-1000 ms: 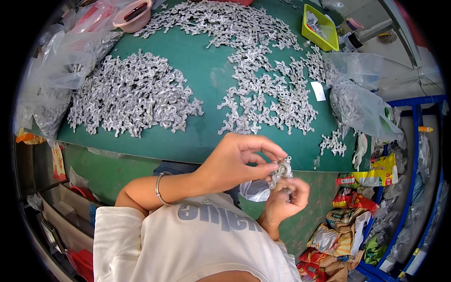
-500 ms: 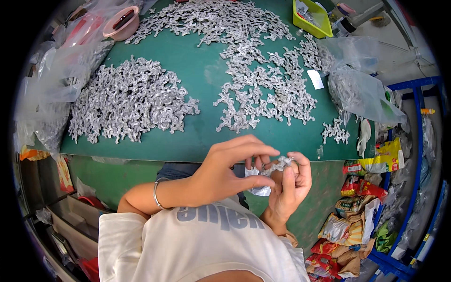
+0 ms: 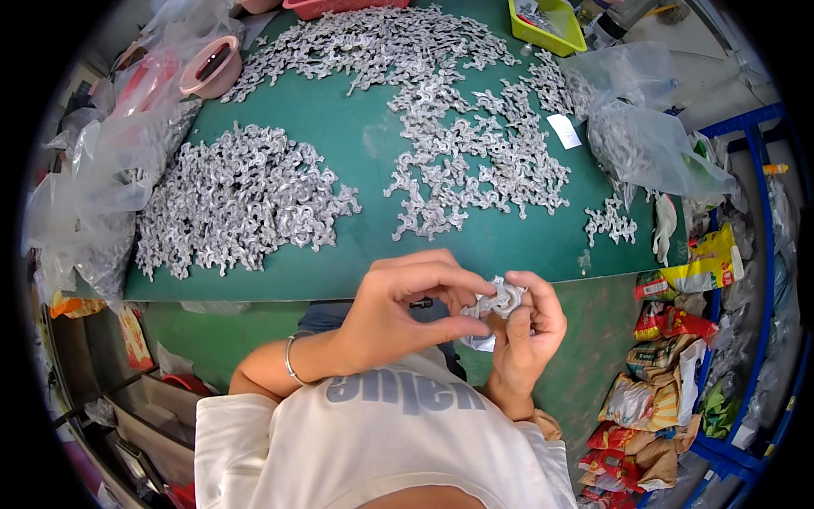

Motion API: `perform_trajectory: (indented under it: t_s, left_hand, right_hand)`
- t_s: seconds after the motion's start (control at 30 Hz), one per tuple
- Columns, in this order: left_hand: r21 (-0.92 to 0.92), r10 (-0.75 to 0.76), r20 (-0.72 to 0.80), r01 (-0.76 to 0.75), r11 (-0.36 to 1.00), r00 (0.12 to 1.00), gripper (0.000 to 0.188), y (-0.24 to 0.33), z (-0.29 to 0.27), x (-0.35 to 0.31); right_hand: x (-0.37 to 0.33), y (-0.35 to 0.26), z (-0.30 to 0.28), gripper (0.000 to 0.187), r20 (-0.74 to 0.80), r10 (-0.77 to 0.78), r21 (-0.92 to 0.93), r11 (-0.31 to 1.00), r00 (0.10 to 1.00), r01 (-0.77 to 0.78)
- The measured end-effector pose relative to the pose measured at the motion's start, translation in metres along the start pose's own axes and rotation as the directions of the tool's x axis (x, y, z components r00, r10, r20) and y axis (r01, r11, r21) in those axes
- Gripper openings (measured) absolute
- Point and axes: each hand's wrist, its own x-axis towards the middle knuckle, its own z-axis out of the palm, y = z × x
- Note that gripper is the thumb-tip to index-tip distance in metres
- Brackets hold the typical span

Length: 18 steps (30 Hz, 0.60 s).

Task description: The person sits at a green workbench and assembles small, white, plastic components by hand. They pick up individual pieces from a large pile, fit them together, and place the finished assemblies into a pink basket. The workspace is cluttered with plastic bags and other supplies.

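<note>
Between my hands, just past the table's near edge, is a small silvery cast metal part (image 3: 502, 299) with curved arms. My right hand (image 3: 527, 332) is closed on it with thumb and fingers. From the other side my left hand (image 3: 415, 301), with a bangle on its wrist, pinches toward the part, its fingertips touching the part's left end. Ahead on the green table (image 3: 356, 136) lie a dense pile of like parts (image 3: 246, 199) at left and a looser spread (image 3: 475, 161) at centre right. A few more parts (image 3: 610, 220) sit near the right edge.
Plastic bags of parts stand at the left (image 3: 102, 178) and right (image 3: 632, 140). At the back are a pink bowl (image 3: 212, 68), a red tray (image 3: 339, 7) and a yellow-green basket (image 3: 547, 34). A white glove (image 3: 665, 229) lies at the right edge, beside a blue rack (image 3: 759, 237).
The metal part has been turned and now shows its broad face. My left fingertips have closed in on it. The whole view has tilted slightly.
</note>
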Motion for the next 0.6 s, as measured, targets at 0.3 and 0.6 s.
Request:
perform_trajectory:
  t_s: [0.3, 0.6]
  left_hand:
    - [-0.154, -0.039, -0.036, 0.033, 0.987, 0.999, 0.044, 0.0016, 0.0074, -0.0041]
    - [-0.048, -0.013, 0.003, 0.013, 0.999, 1.000, 0.047, 0.0038, 0.0104, -0.0087]
  right_hand:
    - [0.0000, -0.0055, -0.0021, 0.037, 0.055, 0.037, -0.030, 0.999, 0.998, -0.036]
    - [0.0024, -0.0057, -0.0026, 0.036, 0.147, 0.030, 0.065, 0.997, 0.989, -0.040]
